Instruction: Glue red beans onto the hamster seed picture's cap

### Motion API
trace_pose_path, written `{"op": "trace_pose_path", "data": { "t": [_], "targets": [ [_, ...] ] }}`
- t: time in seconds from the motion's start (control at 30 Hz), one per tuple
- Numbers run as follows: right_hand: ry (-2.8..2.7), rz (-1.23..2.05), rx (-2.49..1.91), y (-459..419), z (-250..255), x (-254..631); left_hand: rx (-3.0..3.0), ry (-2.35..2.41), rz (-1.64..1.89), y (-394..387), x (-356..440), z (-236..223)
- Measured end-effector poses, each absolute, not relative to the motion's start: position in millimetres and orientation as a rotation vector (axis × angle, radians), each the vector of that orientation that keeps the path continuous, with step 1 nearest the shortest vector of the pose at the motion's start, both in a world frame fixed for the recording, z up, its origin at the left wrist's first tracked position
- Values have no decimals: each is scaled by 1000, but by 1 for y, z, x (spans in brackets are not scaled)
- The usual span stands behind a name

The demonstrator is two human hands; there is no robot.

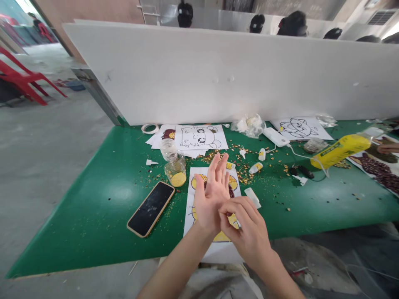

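Note:
My left hand (213, 195) is raised palm up, fingers stretched out, above a paper picture (188, 222) partly filled with yellow grains and dark red beans. Against the heel of that palm, my right hand (245, 218) pinches its thumb and index finger together; whatever lies between the tips is too small to make out. Both hands cover much of the picture. To their left stands a clear plastic jar (176, 172) with yellow grains in the bottom. Small glue bottles (256, 167) and a white cap-like piece (252, 197) lie to the right.
A phone (151, 209) lies at left on the green table (102, 199). Line drawings (199, 138), tape (150, 128) and crumpled plastic (248, 126) sit along a white partition (212, 79). A yellow bottle (343, 150), a cable and scattered grains are at right, near another person's hand (388, 148).

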State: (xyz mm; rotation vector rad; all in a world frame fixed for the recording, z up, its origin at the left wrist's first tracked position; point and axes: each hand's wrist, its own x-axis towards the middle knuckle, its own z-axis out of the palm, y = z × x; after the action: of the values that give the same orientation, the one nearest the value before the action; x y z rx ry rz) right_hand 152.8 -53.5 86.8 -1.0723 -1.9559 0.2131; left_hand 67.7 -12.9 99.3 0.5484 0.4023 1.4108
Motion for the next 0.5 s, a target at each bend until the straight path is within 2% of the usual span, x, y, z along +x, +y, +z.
{"op": "trace_pose_path", "data": {
  "t": [0.5],
  "targets": [
    [-2027, 254, -943, -58, 89, 162, 656, 392, 1429, -16, 64, 98]
  ]
}}
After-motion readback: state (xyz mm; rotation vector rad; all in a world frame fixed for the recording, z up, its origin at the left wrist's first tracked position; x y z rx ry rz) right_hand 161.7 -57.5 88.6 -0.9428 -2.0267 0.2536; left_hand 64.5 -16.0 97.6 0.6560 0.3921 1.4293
